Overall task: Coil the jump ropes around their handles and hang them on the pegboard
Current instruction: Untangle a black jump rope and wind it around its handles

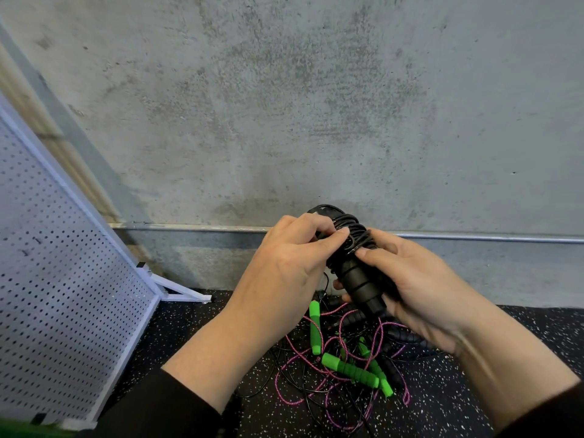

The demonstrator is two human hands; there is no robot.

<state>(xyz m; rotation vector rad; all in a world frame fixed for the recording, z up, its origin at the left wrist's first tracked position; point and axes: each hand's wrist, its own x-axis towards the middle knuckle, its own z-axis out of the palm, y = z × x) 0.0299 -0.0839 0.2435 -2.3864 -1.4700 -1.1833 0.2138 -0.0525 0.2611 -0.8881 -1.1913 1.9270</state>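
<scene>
Dark sleeves (177,403) cover both forearms at the bottom edge of my head view. Beyond them, the left hand (284,267) pinches the coiled black cord against the bundle, thumb and forefinger closed on the upper windings. My right hand (423,289) grasps the black handles (360,282) from the right side, fingers curled round the ribbed grips with the thumb laid across the cord. I read the black jump rope (347,235) as wound round its paired handles, the bundle held tilted in the air between both hands, upper end pointing away from me toward the concrete wall (284,105).

Directly below the hands, a tangled pile lies on the speckled black rubber floor (458,390): green foam handles (350,369) with pink braided rope (294,361), mixed with loose black cord and further black handles. I cannot tell how many ropes the pile contains.

At the left, the white pegboard (60,279) stands on a white frame foot (186,294), leaning in the view, well apart from the held bundle. A metal conduit (474,238) runs along the wall base
</scene>
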